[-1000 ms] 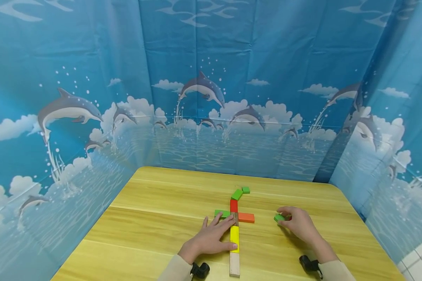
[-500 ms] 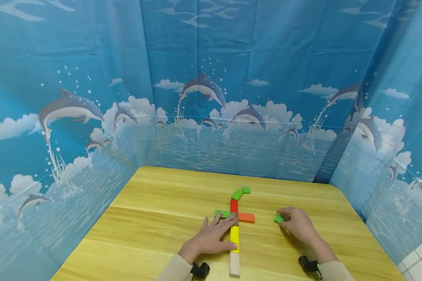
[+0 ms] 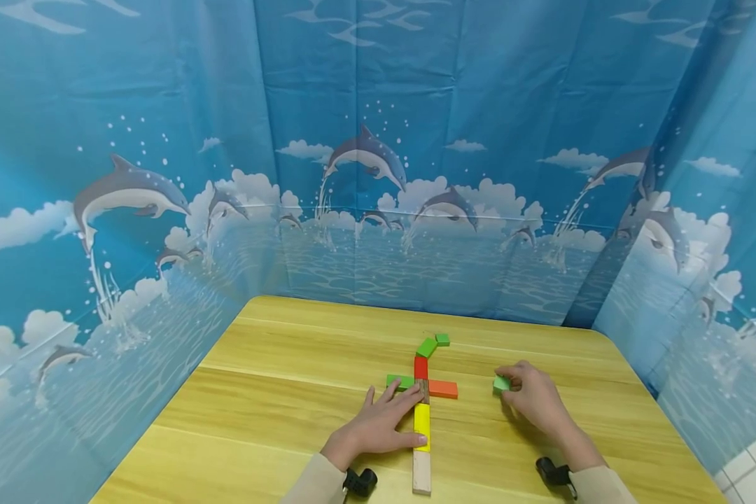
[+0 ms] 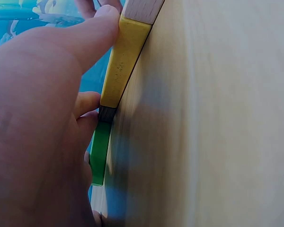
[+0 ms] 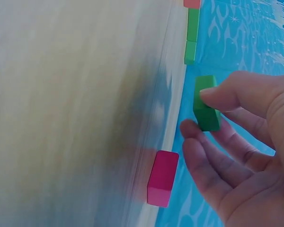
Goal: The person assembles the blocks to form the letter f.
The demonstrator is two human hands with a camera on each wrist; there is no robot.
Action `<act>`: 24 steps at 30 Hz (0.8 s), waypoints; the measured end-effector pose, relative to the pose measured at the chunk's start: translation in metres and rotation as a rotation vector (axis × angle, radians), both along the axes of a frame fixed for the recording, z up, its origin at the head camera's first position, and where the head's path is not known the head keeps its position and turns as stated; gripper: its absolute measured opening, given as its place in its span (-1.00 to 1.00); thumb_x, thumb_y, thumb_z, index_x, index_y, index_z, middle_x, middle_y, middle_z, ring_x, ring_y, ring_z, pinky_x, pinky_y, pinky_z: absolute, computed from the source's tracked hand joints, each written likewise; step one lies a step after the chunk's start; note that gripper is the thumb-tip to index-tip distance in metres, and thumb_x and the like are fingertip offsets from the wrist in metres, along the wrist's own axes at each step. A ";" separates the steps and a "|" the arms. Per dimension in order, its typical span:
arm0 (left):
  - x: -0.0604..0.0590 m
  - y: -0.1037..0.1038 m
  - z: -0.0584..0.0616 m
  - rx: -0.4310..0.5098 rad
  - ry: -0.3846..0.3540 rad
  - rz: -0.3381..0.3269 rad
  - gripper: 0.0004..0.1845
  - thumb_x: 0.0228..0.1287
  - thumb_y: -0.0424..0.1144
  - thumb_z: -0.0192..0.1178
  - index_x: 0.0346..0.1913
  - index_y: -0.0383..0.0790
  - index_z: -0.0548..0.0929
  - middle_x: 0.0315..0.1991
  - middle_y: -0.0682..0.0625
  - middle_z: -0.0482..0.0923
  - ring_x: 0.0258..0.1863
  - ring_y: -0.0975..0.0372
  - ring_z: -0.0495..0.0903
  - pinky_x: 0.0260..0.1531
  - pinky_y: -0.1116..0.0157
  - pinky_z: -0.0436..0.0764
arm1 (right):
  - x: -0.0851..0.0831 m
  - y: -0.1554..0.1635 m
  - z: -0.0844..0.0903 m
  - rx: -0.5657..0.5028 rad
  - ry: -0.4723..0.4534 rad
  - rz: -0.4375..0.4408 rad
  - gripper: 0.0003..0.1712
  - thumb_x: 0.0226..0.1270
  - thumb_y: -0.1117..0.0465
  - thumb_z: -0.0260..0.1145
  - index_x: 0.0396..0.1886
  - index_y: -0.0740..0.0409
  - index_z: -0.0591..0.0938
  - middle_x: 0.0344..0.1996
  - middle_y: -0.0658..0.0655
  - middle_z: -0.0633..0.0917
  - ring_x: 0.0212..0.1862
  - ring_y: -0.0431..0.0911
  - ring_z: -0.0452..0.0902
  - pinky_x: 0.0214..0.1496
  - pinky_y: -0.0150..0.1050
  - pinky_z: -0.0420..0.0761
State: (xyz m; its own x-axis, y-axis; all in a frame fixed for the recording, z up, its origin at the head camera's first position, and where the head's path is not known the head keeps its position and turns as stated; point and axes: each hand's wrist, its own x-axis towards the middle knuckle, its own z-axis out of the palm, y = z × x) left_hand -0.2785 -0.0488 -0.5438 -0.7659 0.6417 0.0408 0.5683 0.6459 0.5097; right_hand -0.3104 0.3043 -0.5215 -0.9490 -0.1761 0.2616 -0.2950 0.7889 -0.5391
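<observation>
My left hand point(image 3: 381, 425) lies with fingers spread over a column of blocks. Its thumb rests on the yellow block point(image 3: 421, 418), and its fingertips touch the dark brown block point(image 3: 423, 396) above. The green side block point(image 3: 395, 381) is partly covered by those fingers. An orange-red block point(image 3: 444, 389) extends to the right, and a red block point(image 3: 421, 367) tops the column. My right hand point(image 3: 535, 400) pinches a small green block point(image 5: 207, 106) between thumb and fingers, off the table. Below that hand a pink block point(image 5: 163, 178) sits on the table, hidden in the head view.
A pale wooden block point(image 3: 421, 472) ends the column at the near side. Two green blocks, one tilted point(image 3: 426, 347) and one smaller point(image 3: 442, 339), curve away at the far end. The wooden table point(image 3: 258, 392) meets a dolphin-print curtain point(image 3: 378, 266) behind.
The green block in my right hand has risen slightly and turned, showing a lighter face. My left hand stays on the column. The head view has shifted a little.
</observation>
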 end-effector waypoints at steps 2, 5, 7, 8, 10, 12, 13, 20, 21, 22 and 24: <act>0.000 0.000 0.000 -0.002 0.002 0.002 -0.14 0.37 0.41 0.00 0.62 0.19 0.08 0.61 0.24 -0.09 0.60 0.05 -0.24 0.36 -0.38 -0.25 | 0.000 0.000 0.000 -0.008 0.011 0.004 -0.54 0.19 0.40 0.43 0.13 0.20 0.71 -0.14 0.09 0.61 -0.16 -0.02 0.62 -0.21 -0.13 0.67; -0.001 0.000 0.000 -0.005 0.006 0.004 -0.14 0.37 0.42 -0.01 0.62 0.19 0.09 0.61 0.24 -0.09 0.60 0.05 -0.24 0.36 -0.38 -0.25 | -0.001 -0.001 -0.001 -0.026 0.021 0.003 -0.57 0.20 0.40 0.42 0.10 0.19 0.72 -0.11 0.11 0.61 -0.15 -0.01 0.62 -0.20 -0.14 0.67; -0.001 0.000 0.000 -0.003 0.003 0.004 -0.14 0.37 0.42 0.00 0.62 0.19 0.10 0.61 0.24 -0.09 0.60 0.04 -0.24 0.36 -0.38 -0.25 | -0.003 -0.003 -0.002 -0.045 0.020 0.003 -0.59 0.20 0.41 0.41 0.08 0.19 0.73 -0.10 0.11 0.61 -0.14 0.00 0.62 -0.20 -0.14 0.67; -0.001 0.000 0.000 -0.004 0.003 0.004 -0.14 0.36 0.42 -0.01 0.61 0.19 0.10 0.61 0.24 -0.09 0.60 0.04 -0.24 0.36 -0.38 -0.25 | -0.004 -0.003 -0.002 -0.058 0.018 -0.001 -0.59 0.19 0.41 0.41 0.07 0.20 0.74 -0.10 0.12 0.61 -0.13 0.01 0.63 -0.19 -0.14 0.68; -0.001 0.000 0.000 -0.007 0.003 0.005 -0.14 0.36 0.43 -0.01 0.61 0.20 0.10 0.61 0.24 -0.08 0.60 0.04 -0.24 0.36 -0.38 -0.25 | -0.007 -0.004 -0.003 -0.075 0.013 -0.007 -0.60 0.20 0.43 0.41 0.07 0.20 0.74 -0.09 0.13 0.61 -0.11 0.02 0.63 -0.18 -0.14 0.69; -0.001 0.001 -0.001 -0.011 0.006 0.005 -0.14 0.36 0.44 -0.01 0.61 0.20 0.10 0.61 0.24 -0.08 0.60 0.04 -0.23 0.36 -0.38 -0.24 | -0.010 -0.005 -0.003 -0.088 0.001 -0.013 -0.60 0.21 0.43 0.40 0.07 0.20 0.74 -0.08 0.14 0.61 -0.09 0.04 0.63 -0.17 -0.13 0.69; -0.001 0.001 -0.002 -0.015 0.009 0.005 -0.14 0.36 0.44 -0.02 0.61 0.20 0.10 0.61 0.24 -0.09 0.60 0.04 -0.23 0.36 -0.38 -0.24 | -0.011 -0.006 -0.003 -0.092 -0.005 -0.018 -0.60 0.21 0.42 0.41 0.07 0.19 0.74 -0.07 0.15 0.61 -0.08 0.05 0.63 -0.16 -0.12 0.69; -0.002 0.001 -0.003 -0.013 0.016 0.004 -0.13 0.35 0.45 -0.03 0.62 0.22 0.08 0.61 0.26 -0.09 0.60 0.05 -0.24 0.36 -0.38 -0.23 | -0.018 -0.009 -0.001 -0.130 -0.037 -0.029 -0.60 0.24 0.39 0.41 0.09 0.16 0.74 0.01 0.17 0.64 0.01 0.12 0.63 -0.18 -0.13 0.69; -0.002 0.001 -0.003 -0.013 0.016 0.005 -0.13 0.35 0.45 -0.02 0.62 0.22 0.08 0.61 0.26 -0.09 0.60 0.05 -0.24 0.36 -0.38 -0.23 | -0.018 -0.010 0.000 -0.135 -0.037 -0.026 -0.60 0.24 0.39 0.42 0.10 0.16 0.74 0.01 0.17 0.64 0.01 0.13 0.63 -0.18 -0.13 0.70; -0.002 0.001 -0.003 -0.013 0.016 0.005 -0.13 0.35 0.45 -0.02 0.62 0.22 0.08 0.61 0.25 -0.09 0.60 0.05 -0.24 0.36 -0.38 -0.23 | -0.019 -0.010 0.000 -0.131 -0.033 -0.020 -0.59 0.24 0.39 0.41 0.11 0.16 0.73 0.01 0.17 0.64 0.01 0.13 0.63 -0.18 -0.12 0.69; -0.002 0.001 -0.003 -0.015 0.018 0.006 -0.13 0.35 0.45 -0.02 0.62 0.21 0.08 0.61 0.25 -0.08 0.60 0.05 -0.23 0.36 -0.38 -0.22 | -0.021 -0.011 0.001 -0.134 -0.029 -0.014 -0.58 0.24 0.39 0.42 0.12 0.17 0.73 0.02 0.18 0.65 0.02 0.14 0.63 -0.17 -0.10 0.70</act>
State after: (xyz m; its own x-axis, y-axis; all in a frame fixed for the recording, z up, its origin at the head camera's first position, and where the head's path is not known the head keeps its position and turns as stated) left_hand -0.2807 -0.0479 -0.5466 -0.7690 0.6376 0.0453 0.5734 0.6568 0.4898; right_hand -0.3317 0.2936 -0.5206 -0.9586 -0.1279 0.2543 -0.2671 0.7130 -0.6482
